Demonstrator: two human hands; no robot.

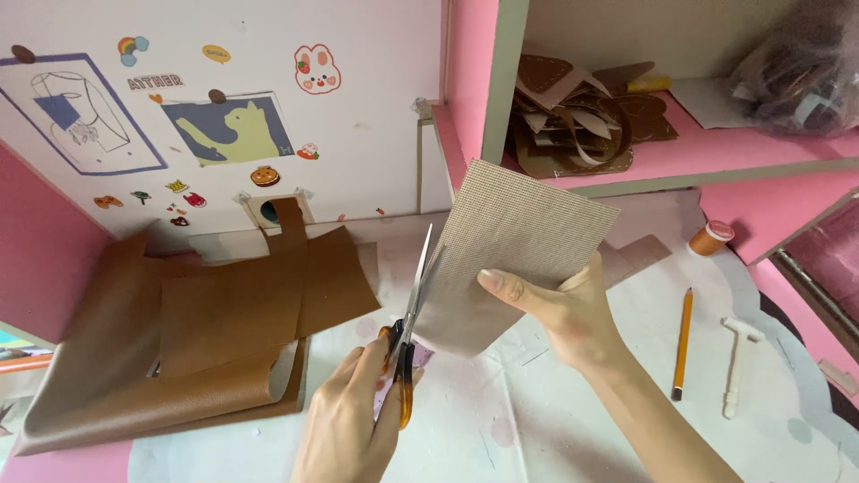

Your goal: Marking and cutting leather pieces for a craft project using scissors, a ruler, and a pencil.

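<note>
My left hand (344, 420) grips a pair of scissors (413, 295) by their amber handles, blades pointing up and slightly apart. The blades meet the left edge of a beige woven sheet (523, 237). My right hand (568, 313) holds that sheet up over the table, thumb on the front and fingers behind. The sheet's lower left corner hangs beside the scissor handles.
Brown leather pieces (242, 313) lie stacked on the table at left. A pencil (683, 344), a white tool (738, 367) and an orange thread spool (711, 238) lie at right. A pink shelf (716, 148) holds leather scraps (573, 116) and a plastic bag (796, 72). The wall (376, 134) carries stickers.
</note>
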